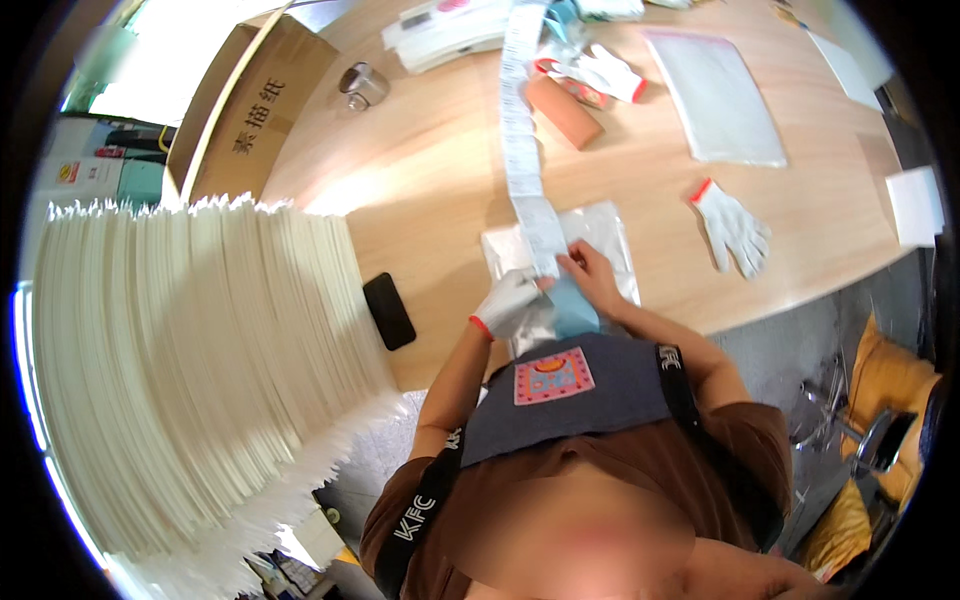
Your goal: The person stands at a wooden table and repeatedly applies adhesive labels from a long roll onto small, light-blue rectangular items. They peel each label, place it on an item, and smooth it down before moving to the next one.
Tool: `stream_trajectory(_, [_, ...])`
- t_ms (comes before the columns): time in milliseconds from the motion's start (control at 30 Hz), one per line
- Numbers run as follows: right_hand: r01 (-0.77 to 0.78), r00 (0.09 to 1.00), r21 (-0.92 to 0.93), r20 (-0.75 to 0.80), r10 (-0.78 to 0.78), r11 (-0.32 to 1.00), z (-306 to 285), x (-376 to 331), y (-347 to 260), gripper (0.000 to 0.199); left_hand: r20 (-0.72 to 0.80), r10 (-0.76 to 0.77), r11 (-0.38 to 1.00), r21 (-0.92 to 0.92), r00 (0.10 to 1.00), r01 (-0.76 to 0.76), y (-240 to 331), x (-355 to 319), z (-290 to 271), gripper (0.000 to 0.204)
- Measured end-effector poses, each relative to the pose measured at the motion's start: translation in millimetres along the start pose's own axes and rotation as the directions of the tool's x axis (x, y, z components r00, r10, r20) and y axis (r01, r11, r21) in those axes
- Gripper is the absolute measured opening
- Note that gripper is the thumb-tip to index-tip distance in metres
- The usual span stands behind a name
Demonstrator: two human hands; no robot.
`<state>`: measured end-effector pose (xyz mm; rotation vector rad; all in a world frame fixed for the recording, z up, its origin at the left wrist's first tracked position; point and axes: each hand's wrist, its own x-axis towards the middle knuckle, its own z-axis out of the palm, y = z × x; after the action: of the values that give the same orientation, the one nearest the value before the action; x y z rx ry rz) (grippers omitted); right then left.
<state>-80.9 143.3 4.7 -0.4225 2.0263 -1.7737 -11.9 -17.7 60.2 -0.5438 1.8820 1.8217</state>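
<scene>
A long strip of white printed labels (522, 165) runs from the far side of the table down to my hands. My left hand (508, 303) wears a white glove with a red cuff, its fingertips bare, and pinches the strip's near end at the left edge. Bare and curled, my right hand (592, 278) grips the strip's right edge. Below the strip lies a shiny clear plastic bag package (617, 240). A light blue piece (573, 308) hangs from the strip's end toward my apron; whether it is the strip's backing I cannot tell.
Tall stacked white paper (200, 370) stands at left, beside a black phone (389, 311) and a cardboard box (262, 110). A metal cup (363, 87), brown block (564, 112), clear plastic sleeves (716, 100) and a white glove (731, 228) lie farther out.
</scene>
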Motion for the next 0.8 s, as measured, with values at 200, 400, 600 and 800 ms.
stream_trajectory(200, [-0.017, 0.999, 0.052, 0.028, 0.015, 0.999, -1.1, -10.1, -9.5, 0.012, -0.500, 0.240, 0.954, -0.035, 0.832, -0.297, 48.4, 79.0, -160.2, 0.026])
stream_trajectory(400, [-0.040, 0.995, 0.012, 0.091, 0.039, 0.999, 0.9, -14.6, 15.4, 0.011, -0.830, 0.289, 0.846, -0.012, 0.477, -0.533, 101.4, 156.9, -305.6, 0.049])
stream_trajectory(600, [0.085, 0.992, -0.093, 0.097, -0.076, 0.992, -0.3, -10.8, 10.7, 0.012, -0.848, 0.101, 0.847, -0.202, 0.521, -0.492, 109.5, 205.4, -375.9, 0.027])
stream_trajectory(800, [0.148, 0.988, -0.149, 0.061, -0.140, 0.978, 0.7, -8.9, 7.0, 0.014, -0.787, 0.294, 0.803, -0.104, 0.542, -0.586, 94.0, 230.8, -373.0, 0.011])
